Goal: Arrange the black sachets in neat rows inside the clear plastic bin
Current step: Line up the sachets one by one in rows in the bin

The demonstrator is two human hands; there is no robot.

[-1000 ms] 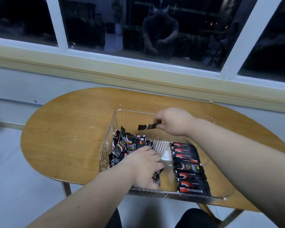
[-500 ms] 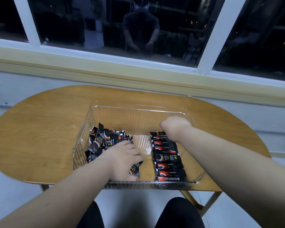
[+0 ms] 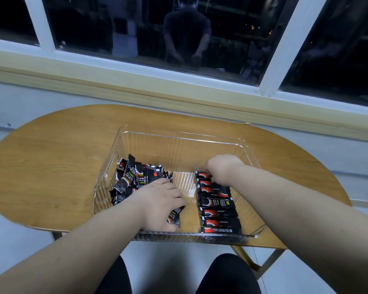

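A clear plastic bin (image 3: 179,145) sits on an oval wooden table (image 3: 51,166). A loose heap of black sachets (image 3: 134,179) fills the bin's left side. A neat row of black sachets (image 3: 217,206) runs front to back on the right side. My left hand (image 3: 162,202) lies inside the bin at the heap's near edge, its fingers curled over a sachet (image 3: 174,215) near the front wall. At the far end of the row, my right hand (image 3: 221,168) has its fingers bent down on the last sachet (image 3: 202,175); the fingertips are hidden.
A bare strip of the bin floor (image 3: 183,183) separates the heap from the row. Behind the table runs a wall with a window sill (image 3: 179,92). My knees (image 3: 227,272) show below the table's front edge.
One second ago my right hand held a sachet in the air above the bin. It has since come down to the far end of the row. My left hand stayed at the heap.
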